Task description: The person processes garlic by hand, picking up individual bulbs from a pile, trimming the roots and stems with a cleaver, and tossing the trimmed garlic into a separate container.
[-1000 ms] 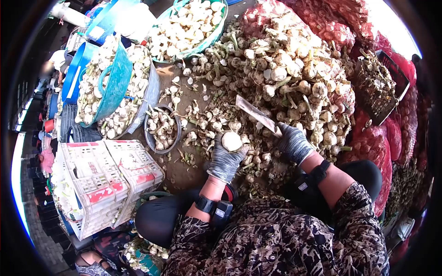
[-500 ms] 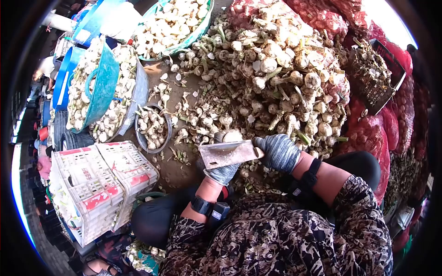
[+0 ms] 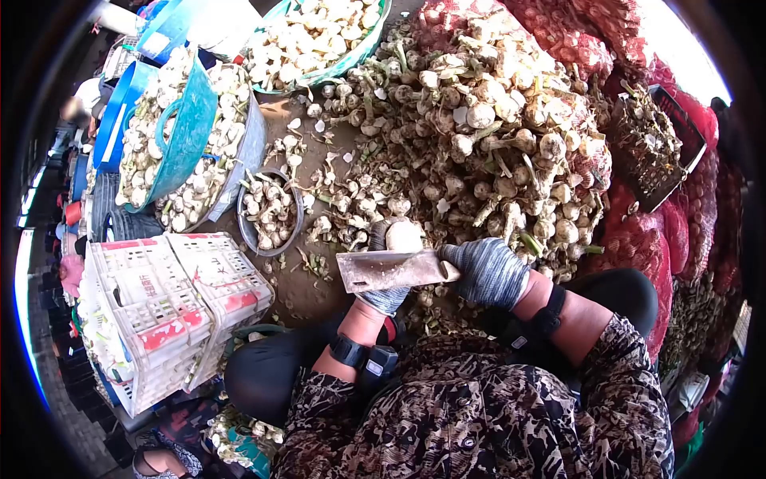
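My right hand (image 3: 487,273), in a grey knitted glove, is closed on the handle of a broad metal cleaver (image 3: 384,271), whose blade points left. Behind and partly under the blade is my left hand (image 3: 385,298), gloved too, with a pale garlic bulb (image 3: 404,237) held against its fingers just beyond the blade's far edge. The blade hides part of that hand. Beyond both hands rises a large heap of garlic with stems (image 3: 479,136), and loose bulbs and trimmings lie on the ground around it.
A small round bucket of garlic (image 3: 298,214) stands left of my hands, near a white plastic crate (image 3: 209,319). Farther left are a teal basket (image 3: 185,132) and a blue tub (image 3: 120,120). Red mesh sacks (image 3: 638,247) and a black crate (image 3: 692,152) are at the right.
The garlic bulb shows more above the blade, and the cleaver's blade has tilted and shifted slightly left. The whole view has shifted a little.
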A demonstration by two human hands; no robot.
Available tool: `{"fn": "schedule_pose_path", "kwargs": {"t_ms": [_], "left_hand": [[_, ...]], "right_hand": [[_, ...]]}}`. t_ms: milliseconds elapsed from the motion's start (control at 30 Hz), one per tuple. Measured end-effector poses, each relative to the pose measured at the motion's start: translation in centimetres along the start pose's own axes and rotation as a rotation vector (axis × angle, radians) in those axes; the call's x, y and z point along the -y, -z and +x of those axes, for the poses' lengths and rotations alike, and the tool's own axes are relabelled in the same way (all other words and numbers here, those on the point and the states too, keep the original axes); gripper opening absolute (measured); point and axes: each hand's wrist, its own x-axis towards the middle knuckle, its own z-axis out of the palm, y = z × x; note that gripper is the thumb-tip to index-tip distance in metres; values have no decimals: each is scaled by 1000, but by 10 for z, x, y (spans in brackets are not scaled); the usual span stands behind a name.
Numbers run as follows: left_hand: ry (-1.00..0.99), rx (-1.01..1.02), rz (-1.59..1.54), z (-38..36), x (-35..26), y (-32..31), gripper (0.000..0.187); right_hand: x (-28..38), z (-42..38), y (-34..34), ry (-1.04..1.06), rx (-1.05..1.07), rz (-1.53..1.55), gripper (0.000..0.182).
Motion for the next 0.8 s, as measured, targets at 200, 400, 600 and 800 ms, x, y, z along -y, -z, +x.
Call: {"fn": "schedule_pose_path", "kwargs": {"t_ms": [200, 400, 600, 800], "left_hand": [[-38, 53, 140, 3, -9, 5, 59], [326, 24, -414, 4, -45, 4, 62], [424, -43, -501, 8, -17, 0, 61], [-73, 151, 342, 3, -2, 4, 37]], "right_hand": [[-35, 8, -31, -59, 12, -108, 28], [-124, 16, -52, -291, -19, -97, 28], [-64, 19, -19, -231, -273, 28, 26], [-7, 8, -7, -17, -52, -20, 23]]}}
